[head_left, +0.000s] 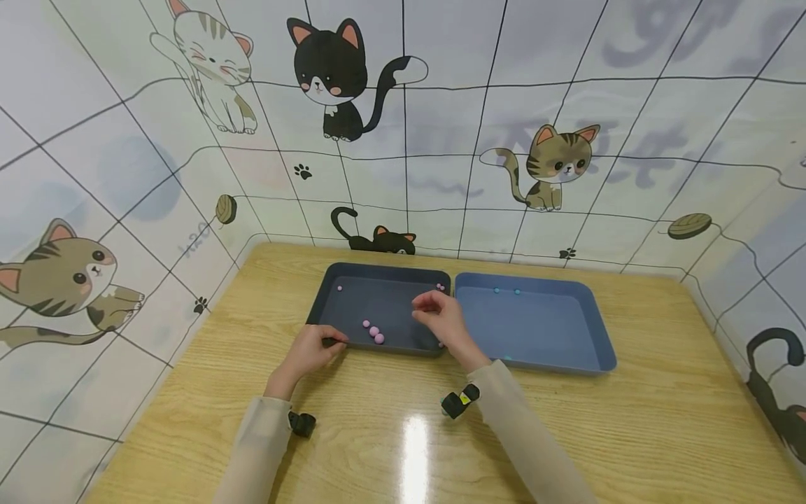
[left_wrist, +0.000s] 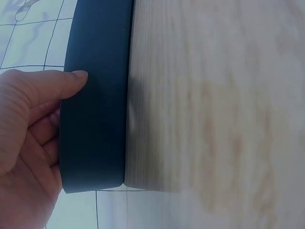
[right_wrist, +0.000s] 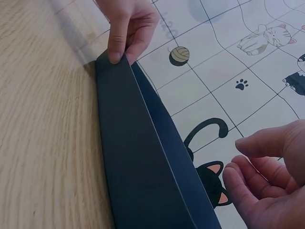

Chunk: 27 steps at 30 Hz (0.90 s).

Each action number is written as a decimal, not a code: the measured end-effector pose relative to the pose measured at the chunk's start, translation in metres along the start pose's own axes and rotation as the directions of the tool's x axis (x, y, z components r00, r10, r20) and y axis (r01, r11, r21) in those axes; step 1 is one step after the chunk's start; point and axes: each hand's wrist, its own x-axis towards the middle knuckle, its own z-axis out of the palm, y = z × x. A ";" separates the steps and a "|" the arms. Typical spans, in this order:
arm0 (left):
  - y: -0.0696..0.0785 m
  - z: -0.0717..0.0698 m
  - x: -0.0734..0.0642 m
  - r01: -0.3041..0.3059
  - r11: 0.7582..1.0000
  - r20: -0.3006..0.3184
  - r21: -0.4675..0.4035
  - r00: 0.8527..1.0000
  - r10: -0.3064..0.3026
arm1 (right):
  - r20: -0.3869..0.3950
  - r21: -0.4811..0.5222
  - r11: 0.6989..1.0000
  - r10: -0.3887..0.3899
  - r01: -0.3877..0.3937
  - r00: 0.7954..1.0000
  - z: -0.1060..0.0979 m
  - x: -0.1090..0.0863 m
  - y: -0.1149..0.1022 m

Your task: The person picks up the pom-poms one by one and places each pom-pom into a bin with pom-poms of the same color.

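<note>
left hand [head_left: 313, 348], lower left of centre, pinches the dark tray [head_left: 392, 297]; right hand [head_left: 444, 320], below centre, hovers loosely released; pink beads [head_left: 374, 331] between

A pale beige left sleeve [head_left: 255, 444] and matching right sleeve [head_left: 532, 434], both long and plain, are ending short of the bare left hand [head_left: 311, 350] and right hand [head_left: 446, 322]. The left wrist camera [head_left: 303, 424] is showing as a small black block; the black right wrist camera [head_left: 451, 405] is bearing a yellow marking [head_left: 465, 399].
</note>
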 end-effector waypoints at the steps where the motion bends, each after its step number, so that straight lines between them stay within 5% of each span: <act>1: 0.000 0.000 0.000 0.000 1.000 0.000 -0.001 1.000 0.000 | 0.001 -0.004 1.000 -0.001 0.001 1.000 -0.001 -0.002 0.001; 12: -0.002 0.001 0.000 0.002 1.000 0.004 0.005 1.000 -0.002 | 0.051 -0.038 0.999 -0.021 0.023 0.998 -0.017 -0.019 0.000; 21: -0.003 0.000 0.001 -0.005 1.000 0.005 0.002 1.000 0.005 | 0.099 -0.033 0.989 -0.140 0.144 0.985 -0.032 -0.031 0.002; 27: -0.004 0.001 0.000 -0.004 1.000 0.004 0.004 1.000 0.004 | 0.133 -0.066 0.989 -0.120 0.130 0.984 -0.042 -0.044 0.007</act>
